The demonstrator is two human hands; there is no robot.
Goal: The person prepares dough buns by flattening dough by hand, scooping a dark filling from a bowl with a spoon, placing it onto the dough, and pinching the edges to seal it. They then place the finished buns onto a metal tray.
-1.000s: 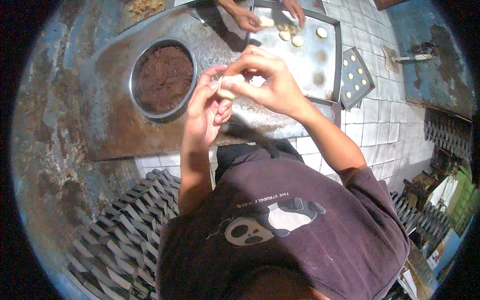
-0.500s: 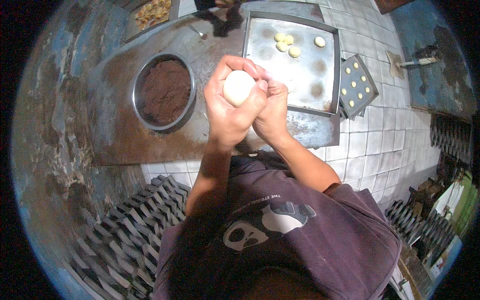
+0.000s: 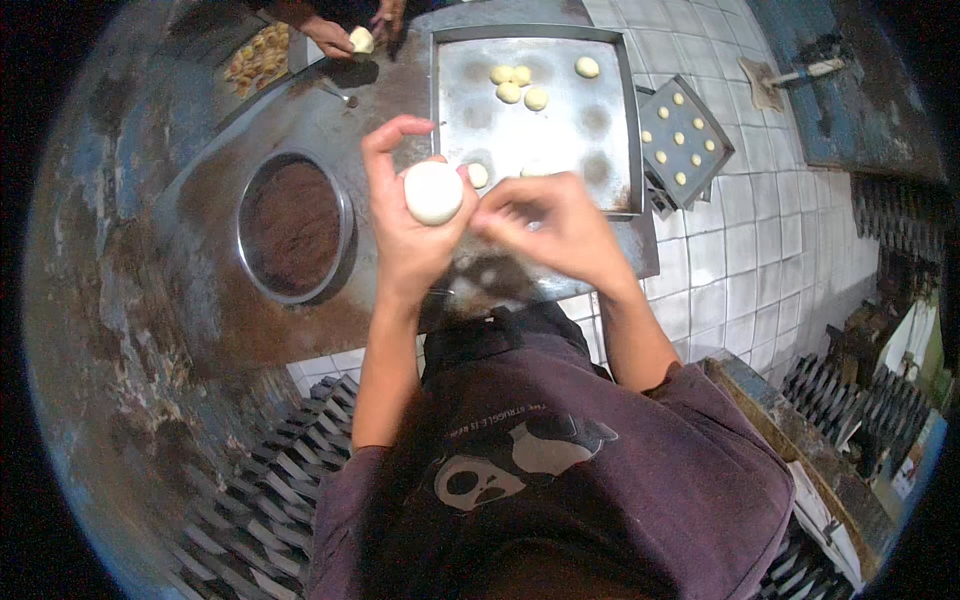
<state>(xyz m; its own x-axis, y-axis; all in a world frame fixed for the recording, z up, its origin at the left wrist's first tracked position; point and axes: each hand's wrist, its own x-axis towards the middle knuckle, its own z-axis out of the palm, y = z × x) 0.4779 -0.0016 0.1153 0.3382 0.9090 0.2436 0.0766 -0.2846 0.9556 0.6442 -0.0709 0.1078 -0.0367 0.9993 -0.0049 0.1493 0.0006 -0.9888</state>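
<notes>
A smooth pale dough ball (image 3: 432, 193) sits in my left hand (image 3: 402, 245), which cups it from below. Its index finger is raised and crooked above the ball. My right hand (image 3: 562, 225) is just right of the ball, its fingers bent towards it and smeared by motion; whether they pinch anything is hidden. Behind my hands lies a large square metal tray (image 3: 628, 130) with several dough balls on it, one of them (image 3: 587, 67) apart at its far right. To the left stands a round metal bowl (image 3: 345, 235) of dark brown crumbly filling (image 3: 290, 225).
A dark metal table (image 3: 215, 190) carries the bowl and large tray. At the far side, another person's hand (image 3: 328, 38) holds a dough piece (image 3: 361, 40). A spoon (image 3: 345, 97) lies nearby. Right of the table is a smaller tray (image 3: 665, 160) with several dough balls, above white tiles (image 3: 705, 270).
My right hand has moved off the dough ball to the right; the left still holds it. The view has shifted, and the other person's hands with dough have come into sight.
</notes>
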